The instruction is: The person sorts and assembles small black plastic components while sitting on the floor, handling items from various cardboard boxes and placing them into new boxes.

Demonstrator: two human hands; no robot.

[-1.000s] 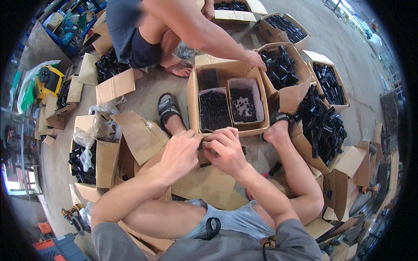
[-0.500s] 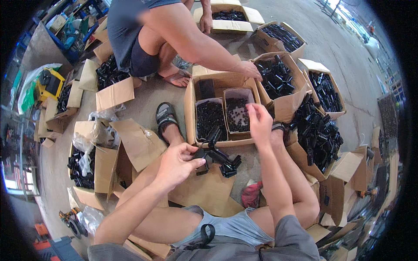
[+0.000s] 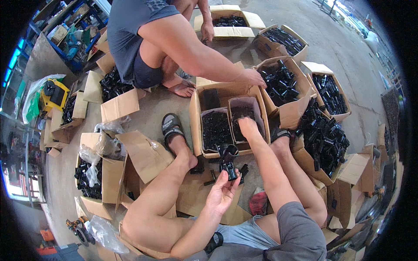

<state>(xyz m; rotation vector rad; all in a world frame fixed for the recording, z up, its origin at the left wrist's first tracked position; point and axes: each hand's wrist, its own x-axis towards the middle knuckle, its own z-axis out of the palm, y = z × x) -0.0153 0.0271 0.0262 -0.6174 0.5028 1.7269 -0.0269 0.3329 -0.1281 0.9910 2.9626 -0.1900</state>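
Before the box point(image 3: 196, 130), left hand point(image 3: 220, 195) pinches a black part point(image 3: 227, 162), right hand's point(image 3: 248, 127) grip hidden.

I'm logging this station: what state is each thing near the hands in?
Black part: held
Left hand: closed on it
Right inner box: open, hand inside
Right hand: fingers hidden
Left inner box: open, holding small black pieces
Large carton: open, holding both inner boxes
Left sandal: worn

A glossy black part point(image 3: 228, 160) tilts at a box's point(image 3: 244, 149) near edge. Dark bits point(image 3: 237, 114) lie in its right tray point(image 3: 257, 108).
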